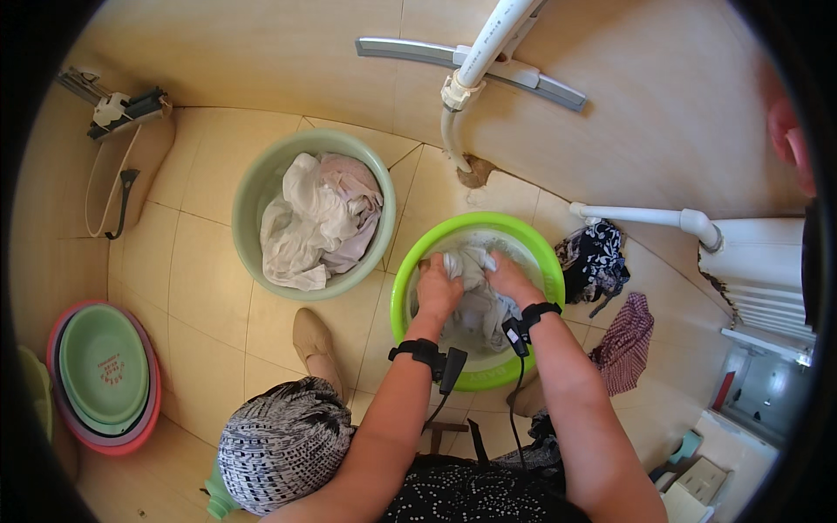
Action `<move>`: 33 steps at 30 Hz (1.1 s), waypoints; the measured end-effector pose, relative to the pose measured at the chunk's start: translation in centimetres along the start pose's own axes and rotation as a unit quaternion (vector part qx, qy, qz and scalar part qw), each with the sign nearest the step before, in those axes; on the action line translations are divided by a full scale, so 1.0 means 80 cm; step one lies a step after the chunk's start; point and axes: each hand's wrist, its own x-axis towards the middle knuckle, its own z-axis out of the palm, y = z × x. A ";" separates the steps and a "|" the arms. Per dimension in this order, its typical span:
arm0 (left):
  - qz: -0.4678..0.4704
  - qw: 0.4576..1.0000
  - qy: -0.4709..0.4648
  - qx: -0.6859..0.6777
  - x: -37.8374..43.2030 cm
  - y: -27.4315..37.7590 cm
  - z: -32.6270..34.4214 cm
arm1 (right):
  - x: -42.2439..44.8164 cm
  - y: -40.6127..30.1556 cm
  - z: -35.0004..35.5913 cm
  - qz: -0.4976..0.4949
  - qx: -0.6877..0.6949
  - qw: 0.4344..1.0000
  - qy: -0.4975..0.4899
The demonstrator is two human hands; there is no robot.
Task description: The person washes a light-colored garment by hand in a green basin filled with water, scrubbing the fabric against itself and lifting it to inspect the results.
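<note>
A bright green plastic basin (478, 375) stands on the tiled floor before me, with sudsy water and a wet, whitish cloth (480, 294) in it. My left hand (439, 287) grips the cloth at the basin's left side. On the right, my right hand (512, 276) is closed on another part of the same cloth. The cloth's lower part lies in the water between and below my hands. To the left, a pale green basin (243, 216) holds white and light pink laundry (320, 216).
Dark patterned cloth (595, 258) and a red checked cloth (624, 343) lie right of the green basin. Stacked basins (108, 366) lean at the far left. A white pipe (500, 42) comes down the wall beside a squeegee (405, 49). A radiator (765, 287) stands at right.
</note>
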 end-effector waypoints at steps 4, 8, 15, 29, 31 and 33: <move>0.000 0.996 -0.034 0.080 -0.011 0.005 -0.007 | -0.030 0.012 0.007 -0.031 -0.016 0.966 -0.255; -0.112 0.956 -0.211 0.167 -0.016 -0.003 -0.010 | -0.081 -0.008 0.006 -0.073 -0.055 0.925 -0.370; -0.040 0.896 -0.374 0.237 -0.059 -0.001 0.011 | -0.120 0.015 0.071 -0.029 -0.117 0.939 -0.321; -0.216 0.954 0.020 -0.206 -0.008 -0.034 0.019 | -0.023 0.024 0.049 0.149 0.132 0.970 0.139; -0.104 0.993 -0.051 0.013 -0.014 -0.034 0.021 | -0.019 0.023 0.072 0.073 0.106 0.987 0.096; -0.091 0.992 -0.083 0.021 -0.008 -0.029 0.016 | -0.010 0.041 0.066 -0.033 -0.005 0.998 -0.058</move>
